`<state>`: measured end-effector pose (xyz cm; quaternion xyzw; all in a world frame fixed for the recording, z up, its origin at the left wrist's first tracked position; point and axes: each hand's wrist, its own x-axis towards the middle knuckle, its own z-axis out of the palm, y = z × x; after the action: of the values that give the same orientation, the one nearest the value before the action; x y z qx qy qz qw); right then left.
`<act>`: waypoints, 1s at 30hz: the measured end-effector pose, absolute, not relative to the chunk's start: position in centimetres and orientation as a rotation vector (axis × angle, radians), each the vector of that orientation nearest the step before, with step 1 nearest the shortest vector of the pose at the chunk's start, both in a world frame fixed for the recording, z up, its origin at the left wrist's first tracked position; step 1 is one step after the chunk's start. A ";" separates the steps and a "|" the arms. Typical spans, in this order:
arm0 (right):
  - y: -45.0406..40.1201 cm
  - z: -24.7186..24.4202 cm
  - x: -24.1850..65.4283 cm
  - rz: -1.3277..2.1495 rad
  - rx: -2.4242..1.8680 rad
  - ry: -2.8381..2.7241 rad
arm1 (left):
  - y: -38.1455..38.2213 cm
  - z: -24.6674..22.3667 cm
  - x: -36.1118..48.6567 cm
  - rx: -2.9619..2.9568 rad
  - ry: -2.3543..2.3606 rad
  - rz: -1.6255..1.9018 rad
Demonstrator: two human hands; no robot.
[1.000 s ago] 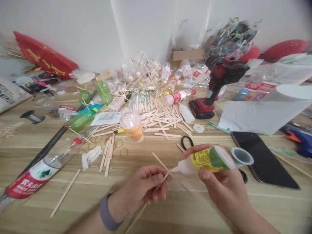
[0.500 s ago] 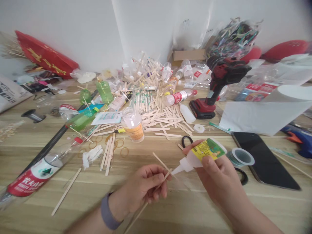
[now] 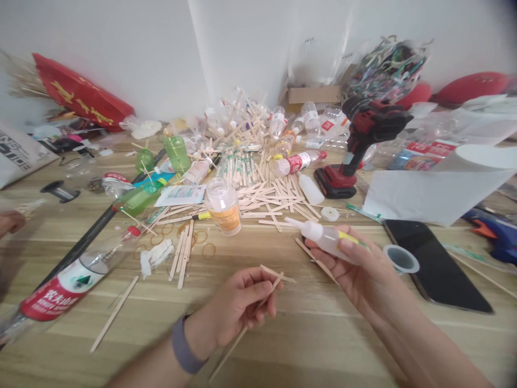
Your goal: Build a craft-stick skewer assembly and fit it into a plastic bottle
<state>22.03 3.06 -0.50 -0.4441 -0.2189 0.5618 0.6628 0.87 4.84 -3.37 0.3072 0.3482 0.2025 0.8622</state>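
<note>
My left hand (image 3: 234, 304), with a grey band at the wrist, pinches thin wooden sticks (image 3: 278, 280) that cross near the fingertips. A longer piece of stick (image 3: 228, 354) shows below that hand; whether it joins the crossed ones is hidden by my fingers. In my right hand (image 3: 365, 275) lies a small glue bottle (image 3: 329, 241) with a white nozzle and a yellow-green label. Its nozzle points up and to the left, apart from the sticks. Under my right fingers a flat wooden stick (image 3: 309, 254) rests on the table, partly covered.
Behind my hands stand a clear jar (image 3: 224, 213) and a heap of wooden sticks (image 3: 278, 196). A cordless drill (image 3: 355, 145), a phone (image 3: 438, 264) and a small round tub (image 3: 401, 260) are at right. Plastic bottles (image 3: 60, 285) lie left. Another person's hand (image 3: 11, 222) shows at the left edge.
The glue bottle has moved up and away from the sticks, and its nozzle has swung from pointing down to pointing up. The crossed sticks have turned slightly. Another person's hand has appeared at left.
</note>
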 end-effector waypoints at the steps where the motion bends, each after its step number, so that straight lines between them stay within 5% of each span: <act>1: 3.3 -0.5 22.0 1.289 -1.005 -0.450 | 4.8 -3.4 0.9 0.641 0.719 0.430; 15: 4.5 -2.5 20.6 1.276 -1.221 -0.839 | 5.0 -2.9 1.2 0.656 0.699 0.492; 30: 5.7 -6.1 20.5 0.425 -1.595 -1.800 | 4.1 -0.4 0.9 0.632 0.750 0.634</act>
<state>20.51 5.66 -6.07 -0.6136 -0.6924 0.1634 0.3425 0.87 4.13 -0.43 0.2984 0.3542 0.2994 0.8342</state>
